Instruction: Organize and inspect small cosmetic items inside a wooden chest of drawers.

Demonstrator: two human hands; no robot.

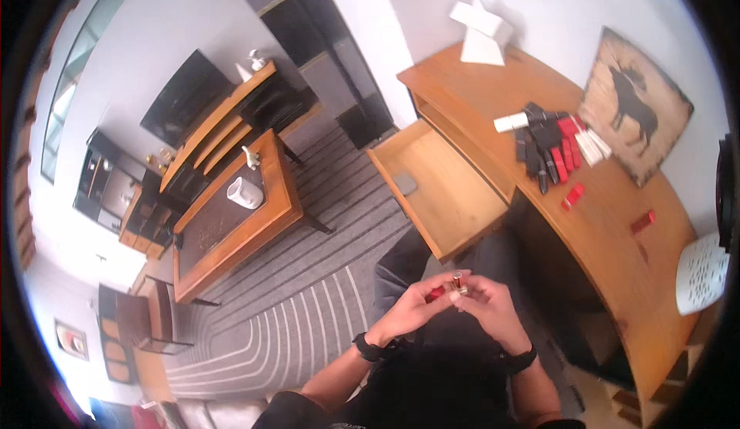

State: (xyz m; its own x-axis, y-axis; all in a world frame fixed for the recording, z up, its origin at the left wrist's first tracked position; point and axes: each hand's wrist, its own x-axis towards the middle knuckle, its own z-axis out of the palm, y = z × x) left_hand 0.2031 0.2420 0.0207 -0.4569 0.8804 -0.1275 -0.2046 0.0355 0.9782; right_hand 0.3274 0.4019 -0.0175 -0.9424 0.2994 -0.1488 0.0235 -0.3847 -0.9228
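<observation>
Above my lap, both hands meet at a small lipstick point(458, 283) with a gold-coloured part. My right hand point(490, 304) pinches it with thumb and fingertips. Tucked in my left hand point(411, 309) is a red piece point(435, 294), perhaps the lipstick's cap; the fingers partly hide it. The left thumb also reaches the lipstick. On the wooden desk point(595, 238) to the right lies a pile of lipstick tubes point(546, 134) in black, red and white. One red tube point(573, 196) rests apart from the pile, and another dark red one point(643, 222) lies farther right.
A pulled-out drawer point(457, 198) juts from the desk just beyond my hands, with a flat grey item point(405, 184) inside. A moose picture point(630, 105) leans on the wall. White sculpture point(484, 33) stands at the desk's far end. A coffee table point(231, 255) is at left.
</observation>
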